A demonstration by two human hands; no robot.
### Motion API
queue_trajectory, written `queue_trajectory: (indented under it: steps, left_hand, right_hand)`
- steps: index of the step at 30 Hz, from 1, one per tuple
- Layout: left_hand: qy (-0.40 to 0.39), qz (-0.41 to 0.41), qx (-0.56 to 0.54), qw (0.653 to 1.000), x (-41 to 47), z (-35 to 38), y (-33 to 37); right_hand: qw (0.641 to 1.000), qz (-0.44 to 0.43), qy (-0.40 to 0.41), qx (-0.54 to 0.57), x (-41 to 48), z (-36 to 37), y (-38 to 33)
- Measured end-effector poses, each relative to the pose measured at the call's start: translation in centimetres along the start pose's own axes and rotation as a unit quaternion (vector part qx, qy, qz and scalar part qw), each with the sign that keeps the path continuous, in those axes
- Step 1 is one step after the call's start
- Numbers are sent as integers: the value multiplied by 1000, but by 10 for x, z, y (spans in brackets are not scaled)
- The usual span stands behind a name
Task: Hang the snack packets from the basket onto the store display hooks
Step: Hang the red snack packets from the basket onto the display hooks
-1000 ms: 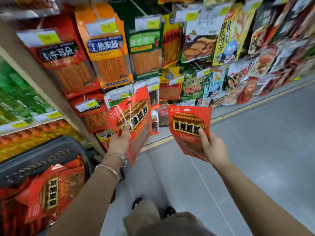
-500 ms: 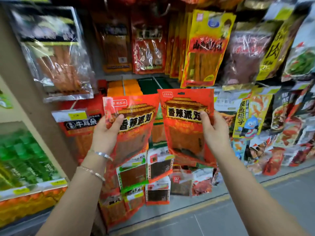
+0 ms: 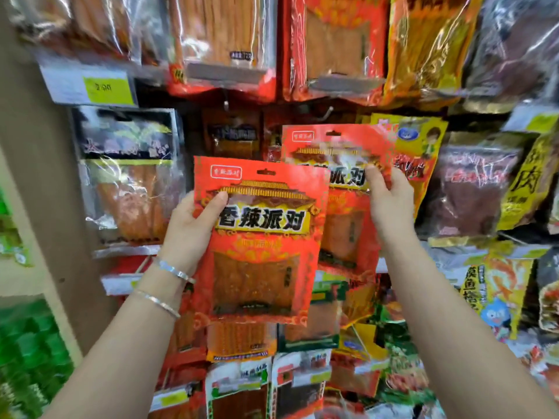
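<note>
Rows of hanging snack packets [image 3: 223, 40] are filling the whole frame, red, orange, yellow and clear ones, and most of their print is too blurred to read. At the upper left a white price label [image 3: 106, 87] with a yellow field is showing digits like "2.90", but you cannot be sure of them. At the right edge a yellow packet [image 3: 526, 176] is carrying the large black character "肉".

You are holding up two packets of the same design in the centre of the frame. Your left hand [image 3: 189, 225] is gripping the front red packet [image 3: 257, 267] by its left edge, with the thumb lying on the front and the fingers hidden behind. Its yellow band is reading "香辣派对" in bold black characters, and the small white logo at its top corner is not legible. Your right hand [image 3: 390, 201] is pinching the second red packet [image 3: 341, 146], thumb on the front. This one is standing higher and partly behind the first, so only "派对" is showing.

Just above the second packet, two metal hooks [image 3: 328, 111] are sticking out from the dark panel. Two silver bracelets [image 3: 174, 270] are sitting on your left wrist.
</note>
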State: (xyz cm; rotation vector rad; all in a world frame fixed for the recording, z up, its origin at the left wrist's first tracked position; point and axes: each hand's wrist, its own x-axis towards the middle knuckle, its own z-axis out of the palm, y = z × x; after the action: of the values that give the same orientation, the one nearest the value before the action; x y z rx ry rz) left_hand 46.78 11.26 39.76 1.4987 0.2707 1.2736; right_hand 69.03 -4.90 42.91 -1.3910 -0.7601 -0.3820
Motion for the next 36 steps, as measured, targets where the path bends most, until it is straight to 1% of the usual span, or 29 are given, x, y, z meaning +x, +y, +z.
queue_trajectory:
  steps: [4, 8, 12, 18, 22, 25, 29, 30, 32, 34, 36]
  left_hand:
    - [4, -13, -30, 999, 11, 11, -3]
    - [21, -6, -6, 1000, 18, 21, -8]
    - [34, -24, -2, 999, 22, 29, -13]
    - [50, -18, 7, 999, 24, 39, -13]
    - [59, -10, 25, 998, 25, 46, -11]
    - [71, -13, 40, 997, 27, 47, -14]
    - [96, -18, 71, 993, 32, 42, -15]
    - [104, -19, 77, 991, 32, 41, -16]
    - [129, -23, 76, 988, 34, 39, -16]
    - [147, -28, 72, 986, 36, 38, -15]
    - [156, -24, 78, 984, 36, 37, -14]
  right_hand:
    - [998, 26, 7, 50, 30, 10, 2]
    - [995, 36, -5, 92, 46, 15, 4]
    - [990, 61, -41, 123, 52, 15, 6]
    - [984, 77, -73, 146, 60, 14, 6]
    - [982, 75, -67, 158, 65, 17, 5]
    - [987, 59, -80, 127, 68, 25, 7]
    - [997, 17, -73, 31, 78, 45, 11]
    - [997, 8, -81, 0, 81, 50, 13]
    - [988, 14, -133, -77, 86, 60, 14]
    - [969, 44, -211, -117, 89, 70, 14]
    - [947, 64, -270, -159, 90, 77, 14]
